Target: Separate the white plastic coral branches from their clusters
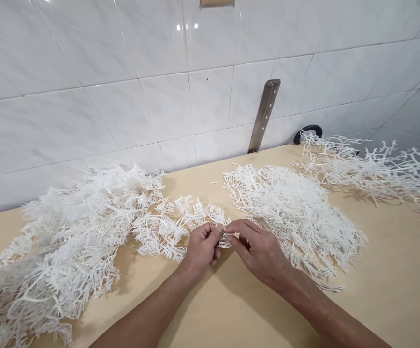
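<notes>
Both hands meet at the middle of the table over a white, many-branched plastic sprig (225, 241). My left hand (203, 249) is closed, thumb against forefinger, pinching it. From the right, the thumb and forefinger of my right hand (258, 247) close on the sprig at nearly the same spot. Fingertips hide the exact point of contact. Just behind and left of my left hand lie several looser white sprigs (162, 234). Beyond my right hand spreads a flat heap of short, thin white plastic pieces (289, 203).
A big pile of white branched sprigs (82, 232) covers the table's left side. Longer bare white branches (369, 169) lie at the far right, near a black ring-shaped object (307, 131). A metal bracket (264, 116) stands against the tiled wall (140, 106) behind the wooden table (253, 314).
</notes>
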{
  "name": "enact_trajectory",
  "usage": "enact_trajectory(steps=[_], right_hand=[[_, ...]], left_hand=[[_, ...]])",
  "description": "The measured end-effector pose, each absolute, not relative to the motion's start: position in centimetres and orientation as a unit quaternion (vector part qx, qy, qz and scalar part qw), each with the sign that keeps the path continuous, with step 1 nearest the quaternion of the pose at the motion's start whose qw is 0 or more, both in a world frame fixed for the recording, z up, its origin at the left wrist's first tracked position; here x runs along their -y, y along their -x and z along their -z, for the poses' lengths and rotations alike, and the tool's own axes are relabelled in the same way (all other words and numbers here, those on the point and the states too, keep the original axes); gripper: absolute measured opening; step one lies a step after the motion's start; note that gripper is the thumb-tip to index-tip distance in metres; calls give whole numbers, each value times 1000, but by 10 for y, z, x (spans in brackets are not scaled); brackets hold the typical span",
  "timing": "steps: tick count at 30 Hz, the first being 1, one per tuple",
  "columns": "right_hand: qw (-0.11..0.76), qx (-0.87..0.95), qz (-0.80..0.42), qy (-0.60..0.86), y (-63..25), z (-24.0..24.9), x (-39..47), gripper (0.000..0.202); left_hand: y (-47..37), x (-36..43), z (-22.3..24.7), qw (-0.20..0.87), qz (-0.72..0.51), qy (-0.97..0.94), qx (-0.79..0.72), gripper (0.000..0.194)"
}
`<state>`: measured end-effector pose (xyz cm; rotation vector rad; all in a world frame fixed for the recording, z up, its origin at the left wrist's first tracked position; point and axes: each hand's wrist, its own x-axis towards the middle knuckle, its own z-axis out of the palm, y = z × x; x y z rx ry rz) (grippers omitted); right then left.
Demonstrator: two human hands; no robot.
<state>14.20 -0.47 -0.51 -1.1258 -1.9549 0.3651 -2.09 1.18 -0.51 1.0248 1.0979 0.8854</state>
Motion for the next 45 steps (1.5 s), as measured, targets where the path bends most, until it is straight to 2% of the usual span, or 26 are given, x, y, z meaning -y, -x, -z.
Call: enact_trajectory(steps=[7,19,23,27,30,34,38,42,45], right_hand=[[418,775,-98,464,-138,9,6,11],[368,781,-82,498,-134,9,9,18],[359,770,-97,518,-133,14,8,17],[324,721,-173,587,-128,11,8,14],[314,692,-198,619,-122,6,9,12],[340,701,-158,606,-121,6,6,13],[373,668,-66,641,-147,10,-5,15],[397,598,-17,696,-191,3,-19,12],[388,584,38,712,-212,-2,-24,11]], left_hand=[[19,-10,4,643,-390,-446,-485,48],[17,-9,7,580,-393,-494,-515,44],[16,-9,12,512,-409,-553,-514,36],[13,-5,16,396,-443,-614,-519,32],[10,-3,17,358,-454,-630,-519,31],[9,-2,15,371,-453,-620,-522,30],[18,-7,14,377,-473,-583,-542,33],[25,-16,17,473,-470,-528,-526,40],[25,-20,20,507,-473,-506,-514,46]])
